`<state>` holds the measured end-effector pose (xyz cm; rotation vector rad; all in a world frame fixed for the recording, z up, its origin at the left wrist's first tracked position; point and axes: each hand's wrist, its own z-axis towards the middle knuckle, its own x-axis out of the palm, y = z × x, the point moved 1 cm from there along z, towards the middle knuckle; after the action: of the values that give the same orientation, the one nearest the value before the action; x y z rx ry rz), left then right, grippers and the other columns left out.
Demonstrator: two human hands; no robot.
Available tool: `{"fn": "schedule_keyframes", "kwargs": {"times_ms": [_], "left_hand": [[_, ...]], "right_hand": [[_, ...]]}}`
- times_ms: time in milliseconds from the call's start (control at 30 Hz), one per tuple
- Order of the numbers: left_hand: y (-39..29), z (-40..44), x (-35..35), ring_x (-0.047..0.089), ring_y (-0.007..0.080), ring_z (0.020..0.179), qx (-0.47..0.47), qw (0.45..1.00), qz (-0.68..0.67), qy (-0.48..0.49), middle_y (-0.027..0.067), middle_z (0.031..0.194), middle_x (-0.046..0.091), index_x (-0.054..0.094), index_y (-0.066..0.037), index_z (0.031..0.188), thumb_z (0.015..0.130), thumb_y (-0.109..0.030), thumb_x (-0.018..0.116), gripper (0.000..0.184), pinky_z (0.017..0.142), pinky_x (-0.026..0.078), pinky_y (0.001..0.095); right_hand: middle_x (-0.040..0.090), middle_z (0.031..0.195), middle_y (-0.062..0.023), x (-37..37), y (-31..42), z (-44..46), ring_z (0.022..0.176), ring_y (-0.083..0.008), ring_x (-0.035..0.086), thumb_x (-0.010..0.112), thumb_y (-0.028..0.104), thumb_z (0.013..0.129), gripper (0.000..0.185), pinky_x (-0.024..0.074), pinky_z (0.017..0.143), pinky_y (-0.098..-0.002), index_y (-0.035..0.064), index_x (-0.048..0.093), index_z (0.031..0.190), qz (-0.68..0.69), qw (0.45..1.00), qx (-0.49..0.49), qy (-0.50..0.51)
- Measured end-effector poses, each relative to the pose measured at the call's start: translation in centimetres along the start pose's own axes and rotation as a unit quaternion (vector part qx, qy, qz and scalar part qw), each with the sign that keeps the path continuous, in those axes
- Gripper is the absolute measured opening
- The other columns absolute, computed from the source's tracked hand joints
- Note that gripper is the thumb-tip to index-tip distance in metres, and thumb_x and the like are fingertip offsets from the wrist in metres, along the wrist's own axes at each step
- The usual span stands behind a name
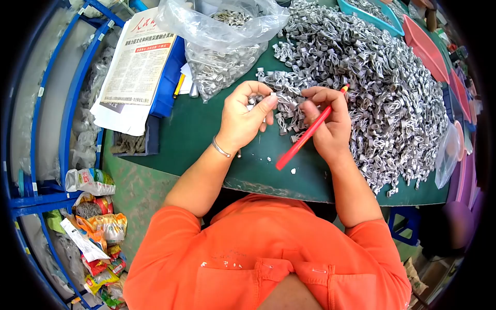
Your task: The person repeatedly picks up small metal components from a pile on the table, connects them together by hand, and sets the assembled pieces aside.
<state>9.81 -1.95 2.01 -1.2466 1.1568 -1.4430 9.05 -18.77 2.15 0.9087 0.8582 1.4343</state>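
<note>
My left hand (pixel 245 114) is closed around several small grey looped metal parts (pixel 255 99), with one near the tips of its thumb and forefinger. My right hand (pixel 329 120) grips a red pencil (pixel 305 138), which slants down to the left across the fingers. Just beyond both hands, loose metal parts of the same kind (pixel 287 82) lie on the green tabletop (pixel 196 150). They run into a big heap (pixel 385 98) that rises to the right. White crumbs dot the table between my forearms.
A clear plastic bag (pixel 222 57) of metal parts stands at the back left. Beside it a newspaper (pixel 137 57) lies over a blue bin (pixel 170 82). Pink trays (pixel 424 46) and a turquoise tray (pixel 374 19) line the far right. Blue shelving (pixel 64 103) is on the left.
</note>
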Motion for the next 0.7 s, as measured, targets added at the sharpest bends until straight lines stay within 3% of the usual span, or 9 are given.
{"fn": "schedule_keyframes", "kwargs": {"times_ms": [67,200,300,400,533,600,667,700], "left_hand": [[0.0,-0.1,0.0,0.053,0.0088,0.053,-0.005,1.0,-0.006,0.009,0.006,0.073,0.058,0.052,-0.001,0.093,0.082,-0.009,0.06,0.015,0.04,0.039,0.0188],[0.0,-0.2,0.2,0.053,0.0091,0.053,0.018,0.999,-0.023,0.042,0.0088,0.076,0.06,0.052,0.001,0.1,0.082,-0.004,0.058,0.02,0.041,0.041,0.0192],[-0.1,-0.3,0.1,0.053,0.0091,0.053,0.02,0.998,-0.029,0.057,0.0104,0.079,0.061,0.051,0.002,0.105,0.081,-0.002,0.058,0.025,0.041,0.041,0.0194],[0.0,-0.3,0.0,0.053,0.007,0.054,0.009,0.998,-0.042,0.05,0.0056,0.078,0.059,0.054,0.001,0.101,0.079,-0.003,0.062,0.024,0.041,0.041,0.0181],[0.2,-0.2,-0.1,0.053,0.0067,0.054,0.003,0.997,-0.057,0.056,0.0053,0.077,0.059,0.055,0.001,0.099,0.079,-0.005,0.063,0.022,0.041,0.042,0.0183],[0.5,-0.2,0.0,0.052,0.0094,0.052,-0.03,0.994,-0.086,0.055,0.0103,0.077,0.061,0.055,0.003,0.1,0.081,-0.005,0.06,0.021,0.041,0.041,0.0197],[0.4,-0.2,0.1,0.052,0.0092,0.052,-0.031,0.996,-0.064,0.049,0.0099,0.077,0.061,0.055,0.004,0.099,0.081,-0.005,0.06,0.021,0.041,0.041,0.0195],[0.4,-0.1,0.1,0.053,0.009,0.052,-0.032,0.998,-0.043,0.042,0.0094,0.076,0.061,0.056,0.004,0.098,0.081,-0.005,0.06,0.02,0.041,0.041,0.0193]], "right_hand": [[0.058,0.09,-0.0093,0.0,-0.2,-0.2,0.074,-0.0103,0.056,0.059,-0.001,0.08,0.013,0.0461,0.062,-0.021,-0.0004,0.049,0.089,0.003,0.998,0.034,0.052],[0.056,0.092,-0.0123,0.3,0.3,-0.3,0.07,-0.012,0.059,0.055,-0.002,0.082,0.012,0.0498,0.056,-0.0207,0.0007,0.046,0.088,0.069,0.991,0.109,0.043],[0.058,0.085,-0.0088,0.0,0.2,-0.1,0.07,-0.0131,0.061,0.057,-0.001,0.081,0.012,0.0518,0.056,-0.0222,0.0002,0.049,0.089,0.142,0.976,0.162,0.016],[0.058,0.086,-0.0092,-0.1,0.1,0.0,0.071,-0.0137,0.062,0.056,-0.002,0.082,0.011,0.0524,0.056,-0.0225,0.0001,0.048,0.089,0.154,0.968,0.197,0.016],[0.057,0.089,-0.0101,0.2,-0.1,-0.3,0.071,-0.0128,0.06,0.055,-0.005,0.081,0.011,0.0507,0.057,-0.0217,0.0009,0.048,0.087,0.144,0.979,0.14,0.023],[0.057,0.09,-0.0105,0.1,-0.5,-0.4,0.071,-0.0123,0.059,0.055,-0.005,0.08,0.012,0.0499,0.057,-0.021,0.0011,0.047,0.087,0.126,0.986,0.109,0.027],[0.057,0.092,-0.0116,-0.2,-1.0,-0.1,0.07,-0.0114,0.057,0.055,-0.007,0.08,0.013,0.048,0.057,-0.0197,0.0016,0.047,0.086,-0.02,0.995,-0.078,0.066],[0.057,0.092,-0.0116,0.0,-1.0,0.0,0.07,-0.0114,0.057,0.055,-0.007,0.08,0.013,0.048,0.057,-0.0197,0.0016,0.047,0.086,-0.02,0.995,-0.079,0.066]]}}
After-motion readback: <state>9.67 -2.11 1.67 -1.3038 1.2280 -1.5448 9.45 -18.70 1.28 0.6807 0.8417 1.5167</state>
